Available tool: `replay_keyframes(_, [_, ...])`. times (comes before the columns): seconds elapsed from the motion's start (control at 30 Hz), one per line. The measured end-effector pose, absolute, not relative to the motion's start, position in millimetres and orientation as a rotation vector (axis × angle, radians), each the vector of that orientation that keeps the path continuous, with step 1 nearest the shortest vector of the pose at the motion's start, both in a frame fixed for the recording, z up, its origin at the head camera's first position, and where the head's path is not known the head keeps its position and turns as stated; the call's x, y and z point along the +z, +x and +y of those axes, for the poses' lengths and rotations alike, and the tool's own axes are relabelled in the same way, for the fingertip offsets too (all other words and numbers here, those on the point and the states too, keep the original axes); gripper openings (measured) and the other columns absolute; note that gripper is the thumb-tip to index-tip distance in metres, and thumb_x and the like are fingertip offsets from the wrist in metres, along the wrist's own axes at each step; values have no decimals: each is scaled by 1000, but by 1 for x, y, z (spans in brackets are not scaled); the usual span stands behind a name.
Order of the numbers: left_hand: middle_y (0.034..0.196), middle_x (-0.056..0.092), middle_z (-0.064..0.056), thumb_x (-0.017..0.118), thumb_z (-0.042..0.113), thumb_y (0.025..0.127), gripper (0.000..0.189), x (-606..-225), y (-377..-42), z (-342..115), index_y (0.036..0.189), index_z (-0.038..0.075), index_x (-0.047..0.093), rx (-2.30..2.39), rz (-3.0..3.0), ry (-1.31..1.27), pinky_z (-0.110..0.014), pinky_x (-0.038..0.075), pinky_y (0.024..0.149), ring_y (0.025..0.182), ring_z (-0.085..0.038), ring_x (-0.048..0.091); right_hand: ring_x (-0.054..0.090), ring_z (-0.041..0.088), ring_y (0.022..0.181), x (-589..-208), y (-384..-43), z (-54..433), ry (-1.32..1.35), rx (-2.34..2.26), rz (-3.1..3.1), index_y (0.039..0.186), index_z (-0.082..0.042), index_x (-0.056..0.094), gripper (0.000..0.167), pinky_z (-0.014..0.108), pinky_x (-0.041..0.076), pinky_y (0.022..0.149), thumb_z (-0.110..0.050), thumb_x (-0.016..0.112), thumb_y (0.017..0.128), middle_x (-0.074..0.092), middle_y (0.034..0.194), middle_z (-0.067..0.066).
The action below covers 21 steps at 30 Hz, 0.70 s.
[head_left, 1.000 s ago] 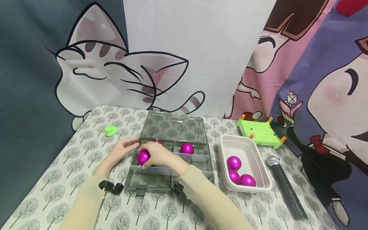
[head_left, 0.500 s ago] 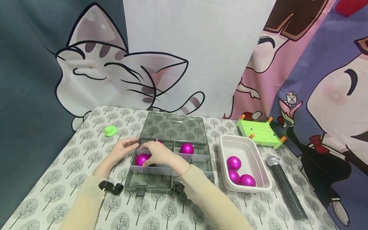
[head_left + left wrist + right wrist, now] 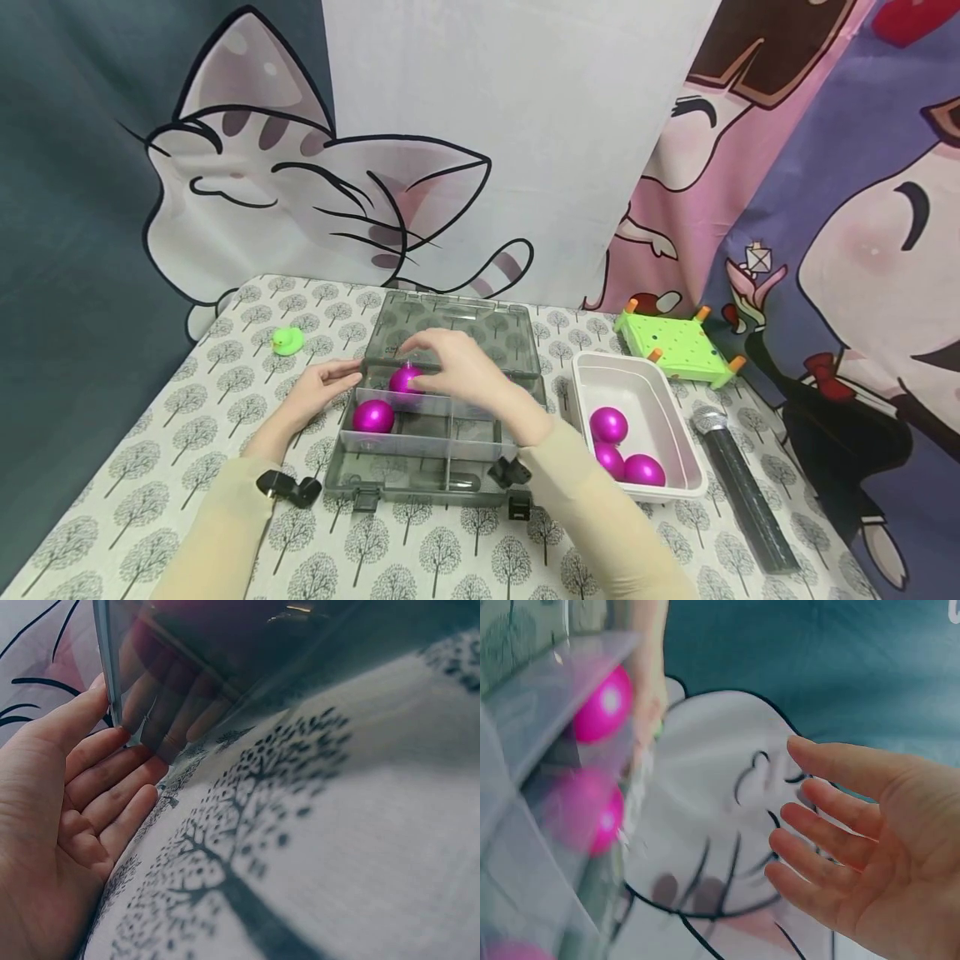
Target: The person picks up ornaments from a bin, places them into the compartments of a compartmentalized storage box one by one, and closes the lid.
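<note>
– Right hand (image 3: 468, 371): anything in the grip?

– Nothing. Fingers spread and lightly bent, thumb well apart from them, palm bare in the right wrist view. Hand hangs over the far part of the clear grey case (image 3: 420, 497).

– Left hand?

– Left hand (image 3: 318, 392) at the case's left side, far end. Fingers relaxed, tips at the plastic wall; no ball in it. Firm touch or light, cannot tell.

– Where are the balls?

– Far-row ball (image 3: 406, 380) in the far left compartment, the right thumb overlapping it in the head view. Middle-row ball (image 3: 373, 416) at the left end of the row just nearer. Three more bunched toward the near end of the white tub (image 3: 615, 375), right of the case. Another pink patch at the right wrist view's lower edge; mostly cut off.

– Step in hand, your reading?

– Sorting balls between tub and compartments, I judge; hand between grasps, none carried. A next pick from the tub would call for reaching right, fingers wide enough to straddle one ball without nudging its neighbours.

– Their look?

– Glossy magenta, round, bright highlights. Far-row one shows a small pale tip on top. Likely slick to pinch, prone to roll. Lid (image 3: 510, 337) lies open on the far side.
</note>
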<state>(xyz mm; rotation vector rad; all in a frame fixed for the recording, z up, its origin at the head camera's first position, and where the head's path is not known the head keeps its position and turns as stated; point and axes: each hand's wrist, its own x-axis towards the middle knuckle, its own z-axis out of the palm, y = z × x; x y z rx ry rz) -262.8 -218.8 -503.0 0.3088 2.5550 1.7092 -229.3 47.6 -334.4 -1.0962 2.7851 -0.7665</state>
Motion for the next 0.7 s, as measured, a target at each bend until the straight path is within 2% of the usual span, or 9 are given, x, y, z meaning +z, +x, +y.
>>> replay_keyframes(0.27, [138,54,-26,62,27,96,51,-501,-262,-221,137,-3,51,1692,2571,302,-54,42,108,121,-43,57,63,25,114,-325,-237,100,-1097,-871,2936,118,-5,66,38,40,53,99,-13,77,82,69,120,8])
replay_keyframes(0.7, [140,52,-26,62,25,97,51,-499,-259,-218,138,-2,49,1712,2541,300,-57,40,109,123,-43,56,66,34,102,-332,-247,191,-850,-892,3139,107,0,68,28,46,58,86,-7,76,81,72,105,16])
